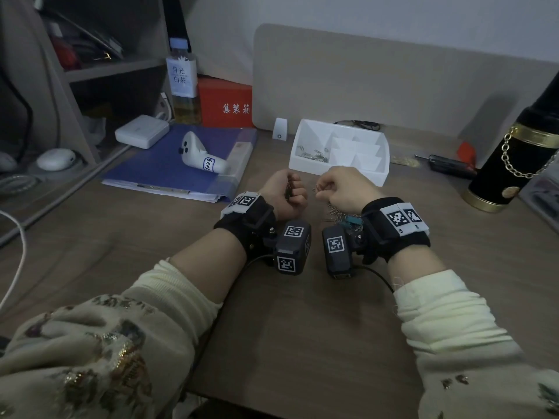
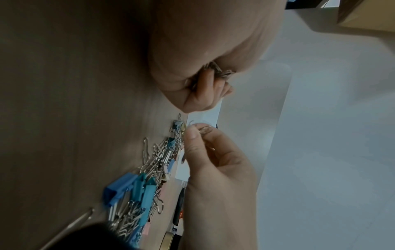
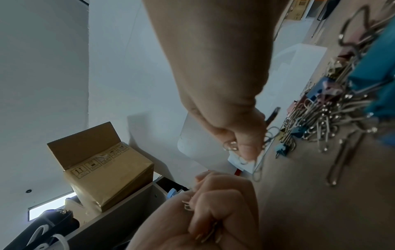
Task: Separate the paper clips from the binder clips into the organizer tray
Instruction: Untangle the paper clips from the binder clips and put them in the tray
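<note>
My left hand is curled round a small bunch of silver paper clips just in front of the white organizer tray. Close beside it, my right hand pinches a single paper clip between thumb and forefinger. A mixed pile of silver paper clips and blue, teal and pink binder clips lies on the desk under my right wrist. The tray's left compartment holds several paper clips. Its other compartments look bare.
A blue folder with a white controller lies at the left, a bottle and a red box behind it. A black-and-gold cylinder and a screwdriver stand to the right of the tray.
</note>
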Tool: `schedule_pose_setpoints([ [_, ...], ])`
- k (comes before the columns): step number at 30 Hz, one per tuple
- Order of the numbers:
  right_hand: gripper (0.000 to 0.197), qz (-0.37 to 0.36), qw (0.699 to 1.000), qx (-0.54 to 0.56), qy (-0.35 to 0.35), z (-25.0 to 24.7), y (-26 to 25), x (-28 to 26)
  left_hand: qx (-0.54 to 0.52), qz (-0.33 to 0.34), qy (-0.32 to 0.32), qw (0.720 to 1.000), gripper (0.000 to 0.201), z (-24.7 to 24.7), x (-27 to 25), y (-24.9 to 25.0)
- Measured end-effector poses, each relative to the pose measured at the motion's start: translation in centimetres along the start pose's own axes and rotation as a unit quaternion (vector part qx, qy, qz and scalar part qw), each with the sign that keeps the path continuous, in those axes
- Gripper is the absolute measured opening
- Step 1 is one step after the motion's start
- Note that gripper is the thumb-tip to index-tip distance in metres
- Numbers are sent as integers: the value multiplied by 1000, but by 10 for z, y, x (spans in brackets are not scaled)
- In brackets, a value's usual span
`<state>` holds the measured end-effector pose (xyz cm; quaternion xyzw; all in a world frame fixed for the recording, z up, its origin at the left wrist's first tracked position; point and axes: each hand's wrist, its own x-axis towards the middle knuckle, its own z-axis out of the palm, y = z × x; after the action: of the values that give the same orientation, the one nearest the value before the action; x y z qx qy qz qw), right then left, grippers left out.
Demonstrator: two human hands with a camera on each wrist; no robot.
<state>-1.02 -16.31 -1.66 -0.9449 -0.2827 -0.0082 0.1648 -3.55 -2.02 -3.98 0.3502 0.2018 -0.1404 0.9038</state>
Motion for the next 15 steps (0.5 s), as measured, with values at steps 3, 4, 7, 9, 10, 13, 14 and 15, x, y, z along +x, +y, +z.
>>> schedule_pose_setpoints([
  [3, 9, 8, 997, 26, 70, -1, -2, 2, -2, -10, -8, 1000, 34, 1, -1, -1],
  [4, 9, 3, 994, 38, 101, -2, -3, 2, -5, -15, -12, 1000, 34, 2, -1, -1],
  [7, 13, -19, 982, 86, 168, -4, -9, 2, -13, -29, -22, 999, 32, 4, -1, -4],
  [9, 11, -32, 972, 129, 193, -3, -15, 3, -6, -32, -25, 999, 32, 6, 0, -7],
  [10, 9, -39, 968, 152, 196, -1, -19, 3, -3, -33, -26, 999, 32, 7, 0, -7],
  [13, 6, -55, 965, 204, 157, 4, -27, 3, 11, -16, -23, 1000, 30, 8, 0, -8],
  [14, 4, -55, 965, 215, 142, 5, -29, 2, 15, -7, -26, 1000, 31, 9, 0, -8],
  [15, 3, -52, 963, 231, 130, 6, -30, 2, 18, 0, -30, 999, 33, 9, -1, -7],
])
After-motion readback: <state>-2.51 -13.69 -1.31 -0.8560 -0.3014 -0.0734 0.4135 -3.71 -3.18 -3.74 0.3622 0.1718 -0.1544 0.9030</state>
